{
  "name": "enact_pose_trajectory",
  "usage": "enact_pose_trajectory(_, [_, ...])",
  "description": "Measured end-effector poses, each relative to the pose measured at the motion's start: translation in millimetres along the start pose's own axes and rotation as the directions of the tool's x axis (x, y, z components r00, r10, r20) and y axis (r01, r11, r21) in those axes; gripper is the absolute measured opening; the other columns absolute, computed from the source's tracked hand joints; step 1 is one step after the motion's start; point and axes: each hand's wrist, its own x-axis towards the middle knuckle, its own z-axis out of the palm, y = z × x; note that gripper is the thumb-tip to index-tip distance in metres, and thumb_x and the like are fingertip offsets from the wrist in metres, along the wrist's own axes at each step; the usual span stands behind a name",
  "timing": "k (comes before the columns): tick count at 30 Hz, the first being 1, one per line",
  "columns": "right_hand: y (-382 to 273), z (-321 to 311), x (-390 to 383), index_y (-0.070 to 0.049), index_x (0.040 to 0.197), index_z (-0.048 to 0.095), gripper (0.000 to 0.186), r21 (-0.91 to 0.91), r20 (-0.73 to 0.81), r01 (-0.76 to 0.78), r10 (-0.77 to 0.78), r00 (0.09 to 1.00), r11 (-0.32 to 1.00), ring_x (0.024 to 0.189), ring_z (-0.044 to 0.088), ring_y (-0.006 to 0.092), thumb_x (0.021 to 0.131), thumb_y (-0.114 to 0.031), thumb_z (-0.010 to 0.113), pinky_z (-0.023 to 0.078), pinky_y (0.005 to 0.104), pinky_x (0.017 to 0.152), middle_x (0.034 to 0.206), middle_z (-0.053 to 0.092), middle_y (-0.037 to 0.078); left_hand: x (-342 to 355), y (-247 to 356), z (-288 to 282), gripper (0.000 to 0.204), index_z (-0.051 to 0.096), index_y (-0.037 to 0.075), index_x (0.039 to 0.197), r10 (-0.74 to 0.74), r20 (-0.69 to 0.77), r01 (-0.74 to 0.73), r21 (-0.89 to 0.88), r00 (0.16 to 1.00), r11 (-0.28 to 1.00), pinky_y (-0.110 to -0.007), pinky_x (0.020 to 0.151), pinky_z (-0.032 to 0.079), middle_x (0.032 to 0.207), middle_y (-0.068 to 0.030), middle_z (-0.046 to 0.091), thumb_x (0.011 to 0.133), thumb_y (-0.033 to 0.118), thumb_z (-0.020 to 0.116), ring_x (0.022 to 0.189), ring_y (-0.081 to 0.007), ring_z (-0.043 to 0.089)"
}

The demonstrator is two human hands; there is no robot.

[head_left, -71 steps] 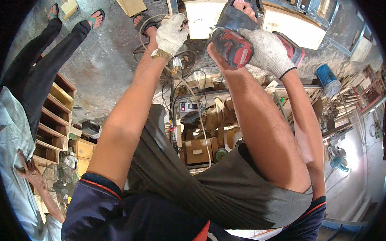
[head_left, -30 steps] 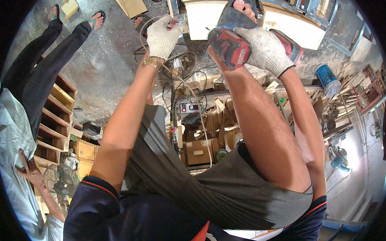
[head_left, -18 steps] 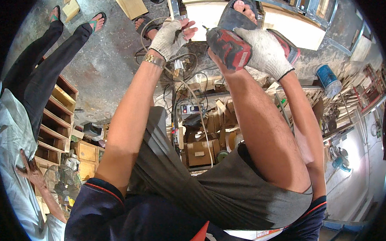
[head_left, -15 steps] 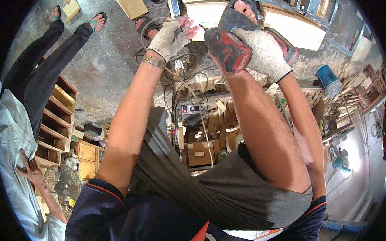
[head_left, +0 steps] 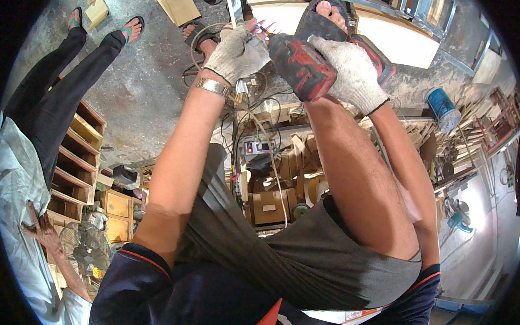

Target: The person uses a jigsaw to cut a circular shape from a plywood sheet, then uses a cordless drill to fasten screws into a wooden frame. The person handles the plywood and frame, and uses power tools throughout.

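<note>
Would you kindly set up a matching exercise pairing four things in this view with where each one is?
Things:
1. power tool
2. blue can
3. bracelet
4. fan

Places:
A. on the left wrist
B. lower left, beside the wooden shelves
C. on the floor at the right
D. under the gloved right hand

Pairs: 1-D, 2-C, 3-A, 4-B

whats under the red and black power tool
The red and black power tool, gripped by the gloved right hand, sits over the person's raised knee. Its front end is hidden behind the gloved left hand.
</note>
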Motion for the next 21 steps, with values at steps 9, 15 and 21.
enact_pose_trajectory(9, [-4.8, -5.0, 0.1, -0.009, 0.13, 0.059, 0.068, -0.015, 0.035, -0.011, 0.012, 0.999, 1.0, 0.104, 0.066, 0.0355, 0.066, -0.023, 0.081, 0.052, 0.0459, 0.089, 0.112, 0.069, 0.017, 0.0, -14.6, -2.2, 0.024, 0.057, 0.005, 0.118, 0.114, -0.03, -0.106, 0.201, 0.993, 0.974, -0.047, 0.104, 0.048, 0.121, -0.0105, 0.065, 0.1, 0.02, 0.06, 0.114, -0.0263, 0.063])
enact_pose_trajectory(15, [-4.1, -2.6, -0.1, -0.01, 0.129, 0.059, 0.065, -0.004, 0.041, -0.021, 0.021, 0.999, 1.0, 0.102, 0.066, 0.0356, 0.068, -0.022, 0.079, 0.053, 0.0455, 0.088, 0.109, 0.069, 0.017, -5.8, -16.7, -11.1, 0.016, 0.058, 0.005, 0.106, 0.014, 0.179, -0.023, 0.045, 0.984, 0.999, -0.037, 0.091, 0.053, 0.109, -0.0132, 0.067, 0.095, 0.011, 0.068, 0.103, -0.0273, 0.064])
enact_pose_trajectory(21, [-2.7, -0.6, -0.8, -0.011, 0.127, 0.06, 0.062, -0.03, 0.05, -0.022, 0.023, 0.998, 0.999, 0.099, 0.067, 0.0354, 0.07, -0.025, 0.078, 0.053, 0.0461, 0.086, 0.106, 0.07, 0.016, 8.8, -11.8, -8.8, 0.016, 0.056, 0.004, 0.101, 0.116, 0.116, -0.13, 0.119, 0.986, 0.984, -0.034, 0.082, 0.05, 0.092, -0.0086, 0.062, 0.093, 0.009, 0.068, 0.091, -0.0249, 0.062])
